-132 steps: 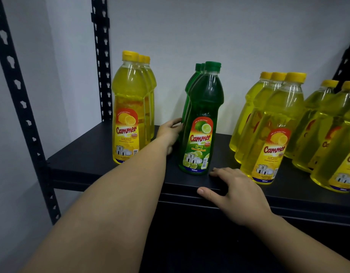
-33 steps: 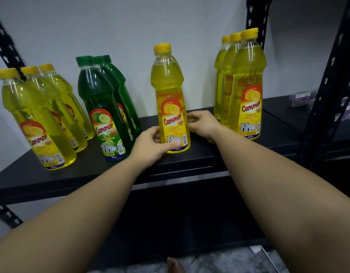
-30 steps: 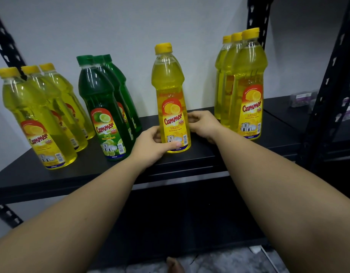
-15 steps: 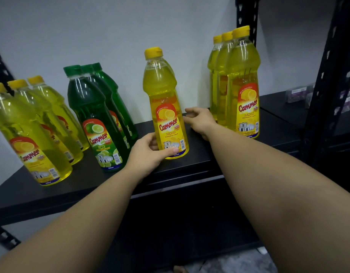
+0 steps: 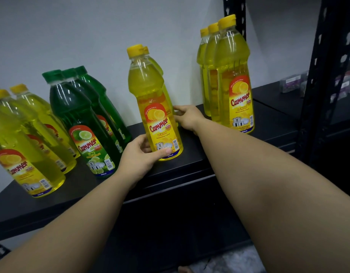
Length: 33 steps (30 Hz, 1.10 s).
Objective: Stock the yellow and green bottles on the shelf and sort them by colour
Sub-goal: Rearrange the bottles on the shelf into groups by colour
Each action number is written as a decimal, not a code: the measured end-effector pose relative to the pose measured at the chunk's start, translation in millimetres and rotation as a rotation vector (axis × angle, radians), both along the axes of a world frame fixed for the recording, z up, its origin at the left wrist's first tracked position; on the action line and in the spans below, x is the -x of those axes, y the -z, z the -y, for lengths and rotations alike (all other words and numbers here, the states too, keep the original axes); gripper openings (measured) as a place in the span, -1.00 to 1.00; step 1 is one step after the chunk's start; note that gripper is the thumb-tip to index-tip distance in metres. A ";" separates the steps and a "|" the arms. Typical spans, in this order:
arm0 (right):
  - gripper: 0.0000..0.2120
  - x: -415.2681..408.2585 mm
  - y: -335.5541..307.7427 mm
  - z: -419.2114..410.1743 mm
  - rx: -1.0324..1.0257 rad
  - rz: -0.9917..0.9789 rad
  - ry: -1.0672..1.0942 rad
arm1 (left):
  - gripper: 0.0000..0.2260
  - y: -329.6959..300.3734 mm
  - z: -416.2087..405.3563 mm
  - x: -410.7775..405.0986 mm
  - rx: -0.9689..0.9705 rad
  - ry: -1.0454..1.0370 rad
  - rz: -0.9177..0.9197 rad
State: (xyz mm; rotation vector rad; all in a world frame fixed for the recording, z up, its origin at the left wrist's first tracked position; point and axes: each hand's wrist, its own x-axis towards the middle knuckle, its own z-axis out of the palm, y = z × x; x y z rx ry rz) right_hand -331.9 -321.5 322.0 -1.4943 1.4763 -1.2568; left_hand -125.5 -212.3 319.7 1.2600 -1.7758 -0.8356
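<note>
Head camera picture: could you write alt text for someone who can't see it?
Two bare hands steady a yellow lemon bottle at the front of a black shelf, the left hand at its base, the right hand beside it. Left of it stand three green lime bottles and more yellow ones; another yellow row stands to the right.

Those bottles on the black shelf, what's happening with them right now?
A person is arranging dish soap on the black shelf. The left hand grips the base of the middle yellow bottle, while the right hand touches a second yellow bottle standing behind it. A row of green bottles stands to the left, with more yellow rows at the far left and right.
</note>
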 end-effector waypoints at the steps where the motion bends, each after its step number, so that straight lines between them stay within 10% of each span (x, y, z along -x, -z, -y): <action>1: -0.45 -0.4 0.1 1.2 -0.005 -0.008 0.007 | -0.36 0.0 0.1 -0.1 -0.001 -0.002 0.000; 33: -0.54 -6.4 -0.7 3.6 0.002 -0.072 0.036 | -0.37 1.9 2.2 -1.5 -0.004 0.000 -0.008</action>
